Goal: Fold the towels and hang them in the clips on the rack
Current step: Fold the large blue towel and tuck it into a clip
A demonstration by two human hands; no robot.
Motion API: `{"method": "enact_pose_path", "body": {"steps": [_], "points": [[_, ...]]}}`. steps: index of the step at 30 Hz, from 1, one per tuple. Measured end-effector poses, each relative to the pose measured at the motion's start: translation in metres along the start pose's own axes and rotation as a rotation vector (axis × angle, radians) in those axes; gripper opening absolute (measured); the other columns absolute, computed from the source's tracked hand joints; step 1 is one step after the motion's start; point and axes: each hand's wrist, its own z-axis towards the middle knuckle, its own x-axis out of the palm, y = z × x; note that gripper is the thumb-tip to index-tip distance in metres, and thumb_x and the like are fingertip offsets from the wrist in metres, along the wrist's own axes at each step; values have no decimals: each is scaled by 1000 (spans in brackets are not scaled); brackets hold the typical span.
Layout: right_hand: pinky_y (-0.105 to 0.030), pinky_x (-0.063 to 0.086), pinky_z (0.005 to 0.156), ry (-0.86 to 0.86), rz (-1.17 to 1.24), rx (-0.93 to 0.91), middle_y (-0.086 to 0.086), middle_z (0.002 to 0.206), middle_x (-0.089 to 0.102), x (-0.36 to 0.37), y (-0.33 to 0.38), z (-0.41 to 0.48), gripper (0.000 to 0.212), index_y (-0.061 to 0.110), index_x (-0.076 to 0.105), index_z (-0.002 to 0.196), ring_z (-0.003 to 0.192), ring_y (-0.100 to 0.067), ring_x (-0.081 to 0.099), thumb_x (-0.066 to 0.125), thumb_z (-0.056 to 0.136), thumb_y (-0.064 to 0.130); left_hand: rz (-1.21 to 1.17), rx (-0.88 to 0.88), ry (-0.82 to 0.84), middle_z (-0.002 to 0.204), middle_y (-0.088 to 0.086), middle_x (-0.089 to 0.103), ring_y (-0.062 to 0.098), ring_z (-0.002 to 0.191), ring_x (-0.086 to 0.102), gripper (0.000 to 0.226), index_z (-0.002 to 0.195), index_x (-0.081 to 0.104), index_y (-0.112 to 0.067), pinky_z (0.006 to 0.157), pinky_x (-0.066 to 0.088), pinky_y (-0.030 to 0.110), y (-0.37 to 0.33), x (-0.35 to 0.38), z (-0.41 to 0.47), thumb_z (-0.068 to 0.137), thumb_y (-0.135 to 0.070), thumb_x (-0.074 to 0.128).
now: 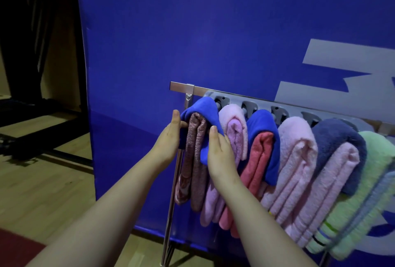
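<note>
The blue towel (205,108) is the one you are working on. It hangs at the left end of the rack (181,87), its peak tucked up by the first grey clip (222,101), and it is draped like a hood over a folded mauve speckled towel (193,159).

Your left hand (171,138) is on the bundle's left side, thumb straight up, with one fingertip hooked over the blue edge, so it grips there. Your right hand (220,153) lies against the right flap with one digit flat on the cloth. The rest of its fingers are hidden behind the flap, so I cannot tell whether it pinches or only presses.

This looks like the seating and tidying step, and it seems close to done.

- **Seat the fold.** Squeeze both sides evenly toward each other so the fold stays narrow. Push upward into the clip rather than pulling down, since a downward tug would likely drag the bundle out.
- **Guard the mauve towel.** It hangs lower than its blue cover and looks ready to slide, so keep the left hand's hold until the top feels caught.
- **Mind the neighbour.** The lilac towel (234,136) is touching your right hand. Work the right flap inward, not sideways, or you may knock it loose.
- **Let go in turn.** Release one hand first and watch for sag before you free the other.
</note>
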Motion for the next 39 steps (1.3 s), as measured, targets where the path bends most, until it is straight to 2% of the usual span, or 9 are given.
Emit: {"method": "enact_pose_path", "body": {"steps": [3,7,11,15,19,23,29,35,39], "points": [[-35,41,96,-42,62,-17,-3,104,65,-5,-1,-2,34,19,62,100,101,-17,56,39,104,42,14,38,-22,97,-9,72,-3,89,62,70,101,71,-21,68,41,13,5,0,0,102,-58,12],[-26,28,106,9,-116,-16,-14,124,58,-4,-7,0,42,12,67,111,123,-25,48,37,105,40,-14,47,90,86,-10,74,-12,78,66,66,100,72,-20,65,45,2,7,5,0,105,-53,15],[-42,16,121,100,-431,9,-16,155,33,-1,-6,0,64,6,60,126,146,-30,25,26,102,54,56,22,61,120,-7,68,13,115,63,73,121,63,-31,104,46,41,16,11,-3,91,-79,16],[-46,12,121,55,-577,72,-17,157,24,-3,-1,0,68,6,54,129,148,-34,18,24,100,60,411,19,-39,153,-8,41,26,136,43,59,142,48,-33,114,22,53,9,12,-10,104,-56,10],[-49,11,122,42,-640,26,-13,163,12,2,-3,-4,72,9,54,129,151,-31,10,22,97,65,454,-18,-16,160,-4,31,24,145,32,62,149,41,-30,117,17,51,15,13,-7,104,-55,7],[-49,6,122,87,-623,-50,-3,167,-5,8,1,-6,72,16,52,135,153,-23,-4,20,96,67,211,-93,85,153,-7,45,18,144,37,84,144,43,-47,118,25,48,28,18,-1,82,-89,5],[-48,5,121,97,-628,-50,-1,167,-3,4,-5,-2,72,18,49,141,153,-21,-1,17,97,66,-22,-111,169,121,-8,68,4,113,60,78,127,66,-33,81,41,14,12,18,-17,94,-73,8],[-45,17,123,229,-339,-66,-4,166,4,9,-8,-10,79,24,37,148,152,-23,14,19,90,75,-163,-114,212,126,-4,69,5,118,62,79,129,65,-33,100,47,25,15,25,-21,90,-78,13],[1,28,101,250,34,50,11,142,44,-5,-3,-13,55,26,52,136,130,1,40,27,101,60,-187,-96,216,119,-5,73,2,112,66,76,127,67,-28,84,50,11,13,26,-29,94,-71,12]]}}
